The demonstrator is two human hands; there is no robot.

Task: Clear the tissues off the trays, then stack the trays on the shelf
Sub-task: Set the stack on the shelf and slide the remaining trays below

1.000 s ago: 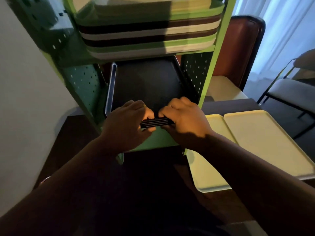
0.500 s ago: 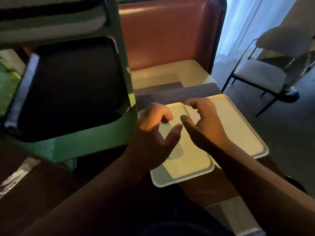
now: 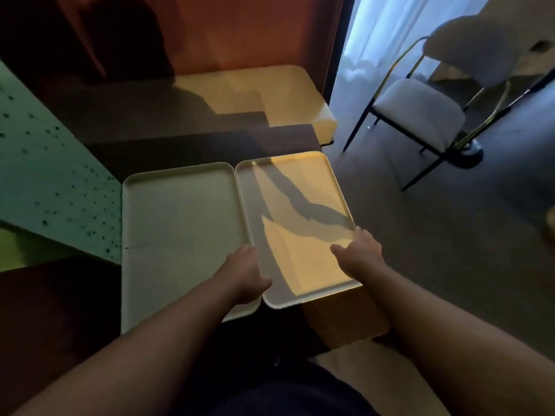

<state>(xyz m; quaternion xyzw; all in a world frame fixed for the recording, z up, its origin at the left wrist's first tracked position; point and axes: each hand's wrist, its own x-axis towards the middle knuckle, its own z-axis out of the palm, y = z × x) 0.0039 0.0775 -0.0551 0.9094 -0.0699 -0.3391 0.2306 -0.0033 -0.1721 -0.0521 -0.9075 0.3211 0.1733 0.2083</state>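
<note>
Two pale, empty trays lie side by side on the dark table (image 3: 195, 145). No tissue shows on either. The left tray (image 3: 180, 220) sits against the green shelf (image 3: 45, 181). The right tray (image 3: 300, 181) reaches the table's right edge and is partly lit by warm light. My left hand (image 3: 243, 274) grips the right tray's left rim at the seam between the trays. My right hand (image 3: 359, 253) holds its right rim, thumb on the tray's floor. Only the shelf's perforated side panel is in view; its tiers and stacked trays are out of frame.
Beyond the table stands a chair with a brown back (image 3: 255, 31) and a cream seat (image 3: 270, 91). A grey padded chair (image 3: 420, 112) with thin metal legs stands on the floor at the right, near a bright curtain.
My hands left the dark tray in the shelf and moved right to the pale trays. They now grip both side rims of the right tray. My view swung right and down.
</note>
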